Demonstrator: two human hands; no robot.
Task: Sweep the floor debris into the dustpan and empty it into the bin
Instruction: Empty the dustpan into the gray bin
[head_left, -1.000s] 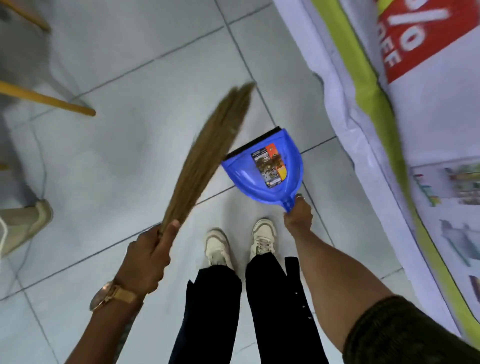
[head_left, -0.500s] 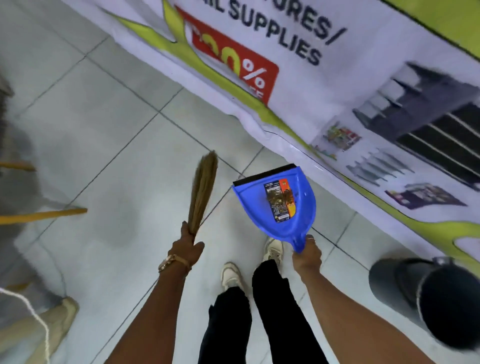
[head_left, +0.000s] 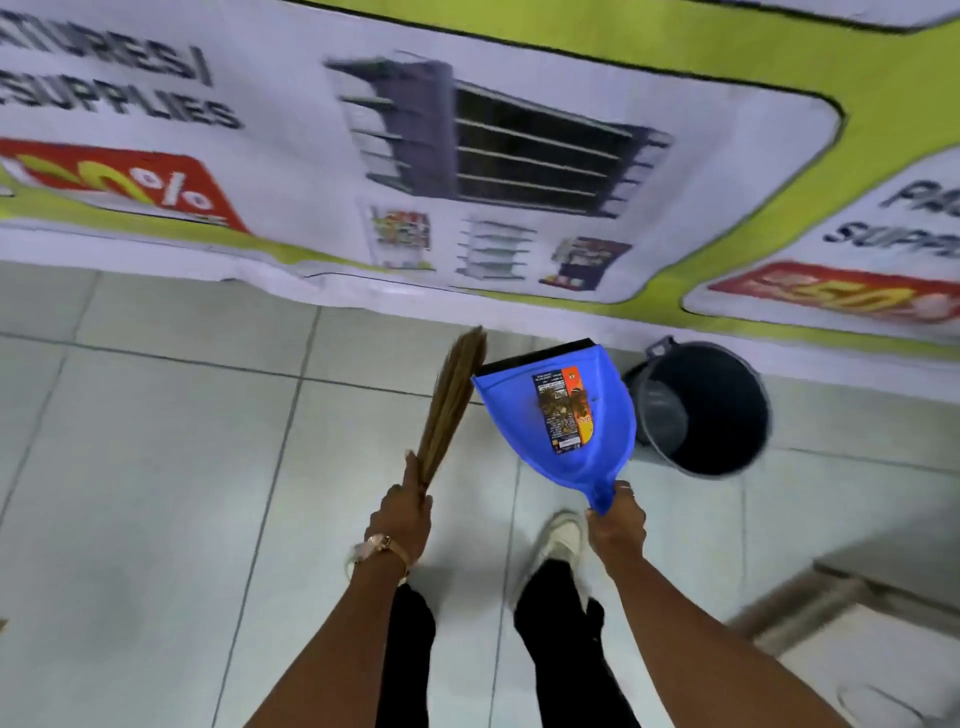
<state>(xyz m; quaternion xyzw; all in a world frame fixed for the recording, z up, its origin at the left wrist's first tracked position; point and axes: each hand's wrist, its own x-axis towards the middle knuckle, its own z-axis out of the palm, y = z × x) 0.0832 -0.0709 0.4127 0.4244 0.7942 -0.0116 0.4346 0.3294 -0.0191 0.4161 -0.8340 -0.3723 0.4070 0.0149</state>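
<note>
The left hand (head_left: 402, 512) is wrapping its fingers fully around the straw broom (head_left: 451, 405) while the right hand (head_left: 617, 522) is gripping the blue dustpan (head_left: 561, 415) handle, held above the floor just beside the grey bin (head_left: 701, 410).

banner (head_left: 519, 156) lettering blurred and cut off, dustpan (head_left: 561, 415) label unreadable, bin (head_left: 701, 410) contents indistinct

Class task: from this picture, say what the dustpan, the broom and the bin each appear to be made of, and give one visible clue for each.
Dustpan: probably moulded plastic; uniform glossy blue, thin curved walls, black strip along the lip.
Broom: likely dried grass or straw; tan strands bundled together.
Bin: seemingly dark grey plastic; smooth, dull round wall, though blur leaves this open.
</note>
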